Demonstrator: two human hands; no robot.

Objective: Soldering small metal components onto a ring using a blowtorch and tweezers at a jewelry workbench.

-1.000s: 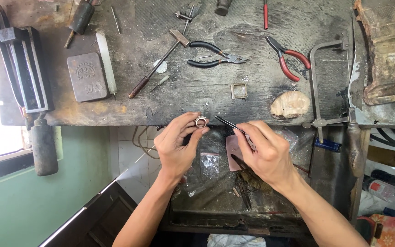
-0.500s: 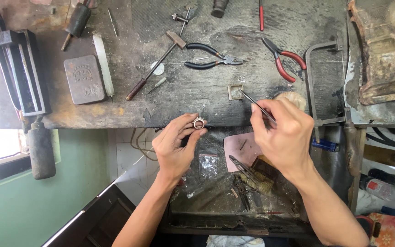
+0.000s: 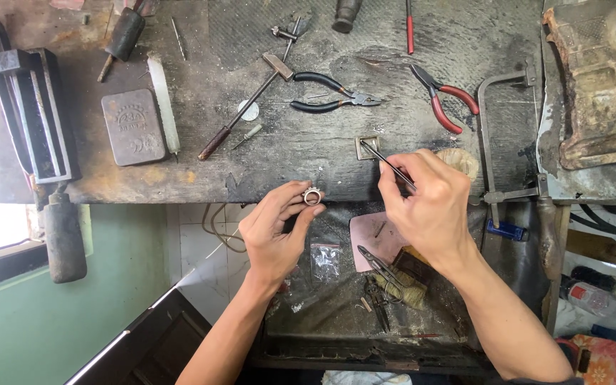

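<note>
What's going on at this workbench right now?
A person sits at a worn, dark workbench. The left hand pinches a small metal ring at the bench's front edge. The right hand holds thin tweezers with their tips at a small square metal tray on the bench. Black-handled pliers, red-handled pliers, a small hammer and a jeweller's saw frame lie untouched around them.

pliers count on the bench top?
2. Black-handled pliers lie mid-bench, beside the hammer. Red-handled pliers lie to their right, near the saw frame. The tray below holds more small tools; some could be pliers too.
</note>
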